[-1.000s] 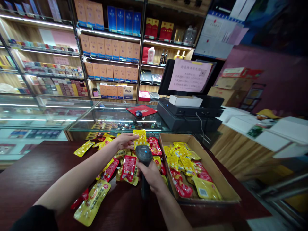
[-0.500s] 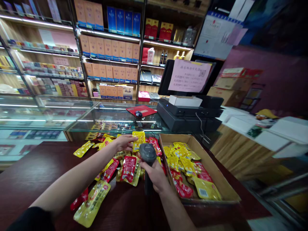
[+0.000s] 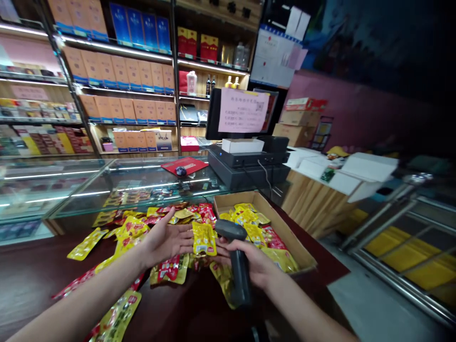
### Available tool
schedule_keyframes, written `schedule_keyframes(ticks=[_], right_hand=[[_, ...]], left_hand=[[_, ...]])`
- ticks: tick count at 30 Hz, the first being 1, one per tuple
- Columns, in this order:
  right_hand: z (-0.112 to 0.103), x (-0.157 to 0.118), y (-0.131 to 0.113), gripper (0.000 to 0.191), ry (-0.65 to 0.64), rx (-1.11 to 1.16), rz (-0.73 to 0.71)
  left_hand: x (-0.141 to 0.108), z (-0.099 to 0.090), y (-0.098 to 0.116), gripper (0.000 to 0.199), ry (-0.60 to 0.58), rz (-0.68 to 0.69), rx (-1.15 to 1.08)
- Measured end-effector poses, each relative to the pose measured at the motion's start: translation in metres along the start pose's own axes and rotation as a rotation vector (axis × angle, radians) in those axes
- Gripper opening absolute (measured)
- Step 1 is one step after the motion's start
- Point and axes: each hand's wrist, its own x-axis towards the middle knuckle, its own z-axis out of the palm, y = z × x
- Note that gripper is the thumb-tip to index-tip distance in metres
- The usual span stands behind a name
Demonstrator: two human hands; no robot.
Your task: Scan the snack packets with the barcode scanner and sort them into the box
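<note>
My right hand (image 3: 249,259) is wrapped round the grip of a black handheld barcode scanner (image 3: 239,261), whose head points left. Some of its fingertips reach past the grip to the right edge of a small yellow snack packet (image 3: 204,239). My left hand (image 3: 166,244) is palm up with fingers stretched out and thumb raised; its fingertips meet the packet's left edge, perhaps partly under it. Below and around the hands lie red and yellow snack packets, among them a red one (image 3: 168,269) on a gold one and a long yellow one (image 3: 119,316).
An open cardboard box (image 3: 297,237) with yellow and red packets stands right of the scanner. Behind are a glass display counter (image 3: 142,166), a red mouse pad (image 3: 192,165) and a monitor (image 3: 214,114) above a black cash drawer (image 3: 245,171). A metal railing (image 3: 392,228) stands at right.
My view has swung right. My left hand has turned from gripping the yellow packet to a flat, open palm. The packet is now between both hands' fingertips, and the scanner has tilted.
</note>
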Motion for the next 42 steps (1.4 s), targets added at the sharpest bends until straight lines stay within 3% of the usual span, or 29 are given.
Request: schedule_keyframes(ticks=[4, 11, 16, 19, 23, 28, 36, 42], right_hand=[[-0.024, -0.032, -0.020, 0.020, 0.044, 0.055, 0.013], [-0.075, -0.074, -0.049, 0.024, 0.182, -0.004, -0.070], [-0.108, -0.086, -0.057, 0.030, 0.372, -0.073, -0.199], [-0.118, -0.089, -0.057, 0.033, 0.389, -0.052, -0.213], [-0.113, -0.086, -0.054, 0.034, 0.312, -0.036, -0.194], [-0.080, -0.069, -0.044, 0.036, 0.183, -0.034, -0.096], [-0.010, -0.026, 0.000, 0.035, -0.067, -0.081, 0.014], [0.026, 0.012, 0.046, 0.035, -0.060, -0.144, 0.033]], left_hand=[[0.022, 0.031, -0.010, 0.082, -0.089, -0.055, 0.002], [0.092, 0.069, -0.033, 0.082, -0.228, -0.190, -0.023], [0.132, 0.075, -0.045, 0.085, 0.012, -0.232, 0.029], [0.137, 0.073, -0.047, 0.087, 0.066, -0.236, 0.044], [0.122, 0.067, -0.042, 0.086, 0.075, -0.219, 0.033], [0.074, 0.044, -0.029, 0.076, 0.114, -0.139, 0.051], [-0.023, -0.019, -0.022, 0.068, 0.282, 0.106, -0.015], [-0.062, -0.070, -0.043, 0.072, 0.399, 0.219, -0.089]])
